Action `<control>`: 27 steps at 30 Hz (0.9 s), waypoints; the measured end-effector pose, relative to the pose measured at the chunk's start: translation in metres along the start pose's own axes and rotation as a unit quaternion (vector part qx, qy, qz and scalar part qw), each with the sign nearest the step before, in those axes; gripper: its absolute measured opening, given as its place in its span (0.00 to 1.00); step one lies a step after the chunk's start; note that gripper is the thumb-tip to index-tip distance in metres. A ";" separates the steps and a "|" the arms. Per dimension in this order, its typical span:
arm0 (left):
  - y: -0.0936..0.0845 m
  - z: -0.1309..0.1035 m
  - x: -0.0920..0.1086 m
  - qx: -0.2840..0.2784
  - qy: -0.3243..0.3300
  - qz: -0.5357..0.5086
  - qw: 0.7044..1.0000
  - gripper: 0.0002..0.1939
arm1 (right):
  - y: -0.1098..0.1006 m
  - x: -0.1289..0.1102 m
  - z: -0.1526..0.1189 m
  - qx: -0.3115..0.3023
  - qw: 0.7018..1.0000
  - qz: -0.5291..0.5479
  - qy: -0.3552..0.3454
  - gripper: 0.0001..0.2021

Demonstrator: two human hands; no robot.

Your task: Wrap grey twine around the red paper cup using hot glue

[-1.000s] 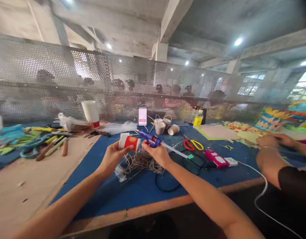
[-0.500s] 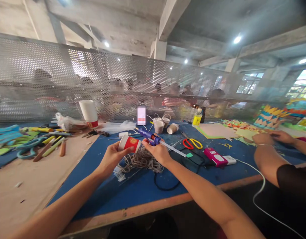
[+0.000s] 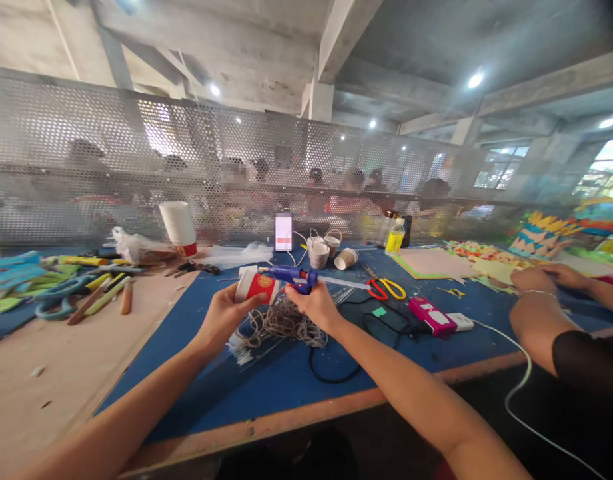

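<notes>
A red and white paper cup [image 3: 259,288], turned on its side, is gripped by my left hand [image 3: 224,312] with the thumb along its wall. In my right hand [image 3: 316,305] is a blue glue gun [image 3: 294,275], its nozzle pointing left at the upper edge of the cup. Whether the nozzle touches the cup I cannot tell. From the back of the gun a long clear glue stick [image 3: 349,284] juts out to the right. Under both hands lies a tangled bundle of grey-brown cord [image 3: 286,320] on the blue mat [image 3: 211,390].
Cord-covered cups [image 3: 318,252] and a phone [image 3: 283,232] stand behind the hands. Scissors [image 3: 394,288] and a pink box [image 3: 431,316] lie to the right, near another person's arms [image 3: 536,303]. Stacked paper cups [image 3: 179,227] and tools [image 3: 104,293] are at left.
The glue gun has tilted level: its nozzle has dropped toward the cup and its glue stick has swung up, away from the green scrap. My left hand and the cup have barely moved.
</notes>
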State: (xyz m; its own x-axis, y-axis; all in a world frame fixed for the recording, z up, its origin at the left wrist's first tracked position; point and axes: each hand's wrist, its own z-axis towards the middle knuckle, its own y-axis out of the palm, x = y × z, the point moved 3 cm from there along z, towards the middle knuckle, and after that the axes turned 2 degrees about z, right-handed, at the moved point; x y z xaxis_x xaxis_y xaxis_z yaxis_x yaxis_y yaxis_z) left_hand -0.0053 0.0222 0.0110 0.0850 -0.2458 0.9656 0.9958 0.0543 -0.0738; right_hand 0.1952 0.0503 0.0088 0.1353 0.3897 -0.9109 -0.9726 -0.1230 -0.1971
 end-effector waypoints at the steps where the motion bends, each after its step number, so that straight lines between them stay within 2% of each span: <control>1: 0.000 0.000 0.000 0.002 0.001 0.004 1.000 0.16 | 0.001 0.000 0.001 -0.014 1.000 0.025 0.001 0.13; 8: -0.001 0.000 0.001 0.004 0.003 0.024 1.000 0.18 | 0.002 -0.001 0.003 -0.025 0.995 0.094 -0.001 0.12; 16: 0.002 -0.001 0.001 -0.021 -0.017 0.021 0.999 0.18 | -0.002 0.000 0.001 0.016 0.999 0.041 0.014 0.16; 21: 0.001 0.001 -0.003 -0.029 -0.010 0.026 0.999 0.17 | -0.004 -0.007 0.001 0.037 0.999 0.013 -0.012 0.16; 27: 0.002 0.001 -0.003 -0.037 -0.011 0.017 0.999 0.16 | -0.005 -0.004 0.001 0.046 0.999 0.007 -0.008 0.16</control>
State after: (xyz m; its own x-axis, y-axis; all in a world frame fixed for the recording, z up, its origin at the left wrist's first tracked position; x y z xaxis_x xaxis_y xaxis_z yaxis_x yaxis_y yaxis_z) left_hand -0.0040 0.0235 0.0080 0.1194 -0.2245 0.9671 0.9922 -0.0088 -0.1245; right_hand 0.1992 0.0506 0.0141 0.1194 0.4040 -0.9070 -0.9877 -0.0447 -0.1499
